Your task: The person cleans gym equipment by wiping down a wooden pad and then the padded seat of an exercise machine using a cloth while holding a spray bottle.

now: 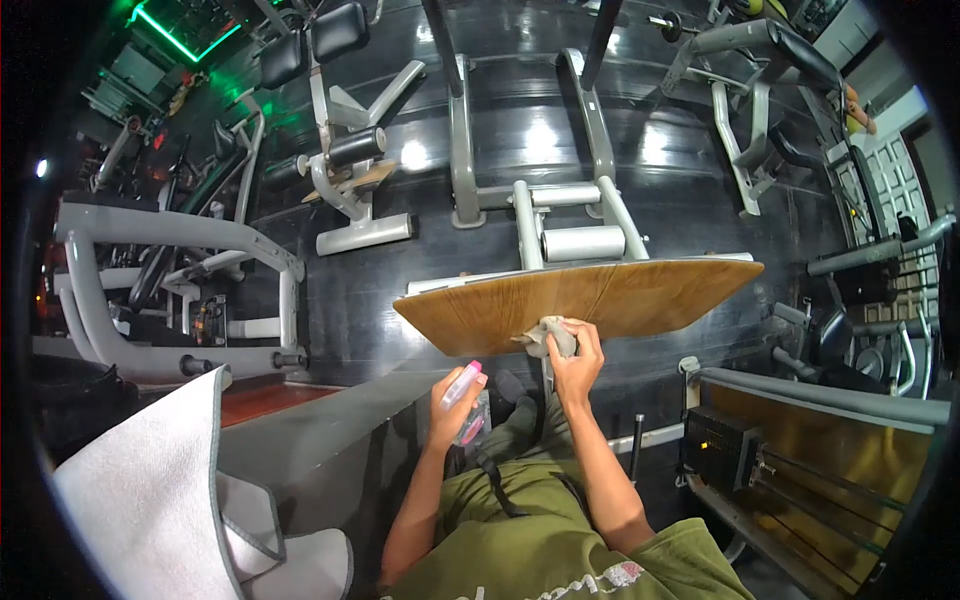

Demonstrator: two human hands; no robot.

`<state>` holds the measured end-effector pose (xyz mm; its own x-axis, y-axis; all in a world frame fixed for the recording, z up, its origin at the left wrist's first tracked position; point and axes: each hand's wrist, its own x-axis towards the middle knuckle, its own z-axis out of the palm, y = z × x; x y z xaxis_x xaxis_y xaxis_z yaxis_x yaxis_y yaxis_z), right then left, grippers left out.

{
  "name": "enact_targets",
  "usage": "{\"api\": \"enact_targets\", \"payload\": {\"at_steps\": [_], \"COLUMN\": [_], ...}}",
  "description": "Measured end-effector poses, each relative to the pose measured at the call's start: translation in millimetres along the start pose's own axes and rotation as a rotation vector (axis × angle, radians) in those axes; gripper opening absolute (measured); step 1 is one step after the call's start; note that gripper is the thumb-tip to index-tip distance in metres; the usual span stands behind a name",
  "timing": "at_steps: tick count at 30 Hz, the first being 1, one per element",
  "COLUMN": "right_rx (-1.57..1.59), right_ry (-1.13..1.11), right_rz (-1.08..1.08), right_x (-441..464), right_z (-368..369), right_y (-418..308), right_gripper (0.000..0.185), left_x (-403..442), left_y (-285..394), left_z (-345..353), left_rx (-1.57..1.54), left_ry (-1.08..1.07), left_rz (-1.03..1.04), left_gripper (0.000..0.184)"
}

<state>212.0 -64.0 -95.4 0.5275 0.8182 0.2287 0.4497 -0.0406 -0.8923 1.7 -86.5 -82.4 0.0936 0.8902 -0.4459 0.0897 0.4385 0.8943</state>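
Right hand (pixel 580 365) now, fingers bunching cloth (pixel 545 338) at near edge of wooden board (pixel 620 298), around middle: looks soft, light, best gripped by wad. Left hand (pixel 443 412), fingers curled round spray bottle (pixel 461 387), short of edge: probably slippery if wet.

Right hand (pixel 578 362) holds a crumpled cloth (pixel 548 338) against a wooden board (pixel 650 297); left hand (pixel 440 410), nearer the wearer than the board, grips a pink-topped clear bottle (pixel 459 388).
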Motion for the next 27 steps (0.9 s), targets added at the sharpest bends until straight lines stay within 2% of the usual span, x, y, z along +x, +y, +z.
{"api": "enact_targets", "payload": {"at_steps": [3,7,10,15,18,23,27], "right_rx": [0.027,-0.114,-0.087,0.004,-0.058,-0.257,-0.214], "right_ry": [0.014,-0.105,-0.112,0.098,0.063,-0.231,-0.215], "right_rz": [-0.047,0.030,0.130,-0.007,-0.103,-0.093,-0.101], "right_x": [-0.5,-15.4,-10.4,7.3,9.6,4.6,21.5], "right_z": [2.6,0.7,-8.2,-13.6,-16.6,-36.2,-48.3], "right_y": [-0.3,40.8,49.3,14.5,14.2,61.8,43.2], "right_gripper": [0.028,0.026,0.024,0.027,0.031,0.035,0.035], "left_x": [-0.3,-1.0,2.6,6.1,8.5,9.8,10.6], "left_y": [-1.4,4.2,6.3,4.2,7.5,15.0,17.4], "left_z": [1.2,4.5,6.8,11.3,17.6,18.3,17.2], "left_rx": [0.026,0.040,0.045,0.059,0.057,0.091,0.086], "left_ry": [0.003,-0.011,-0.016,-0.043,-0.059,-0.064,-0.097], "left_rz": [0.005,0.001,0.019,0.012,0.041,-0.009,0.029], "left_gripper": [0.019,0.019,0.020,0.023,0.023,0.022,0.021]}}
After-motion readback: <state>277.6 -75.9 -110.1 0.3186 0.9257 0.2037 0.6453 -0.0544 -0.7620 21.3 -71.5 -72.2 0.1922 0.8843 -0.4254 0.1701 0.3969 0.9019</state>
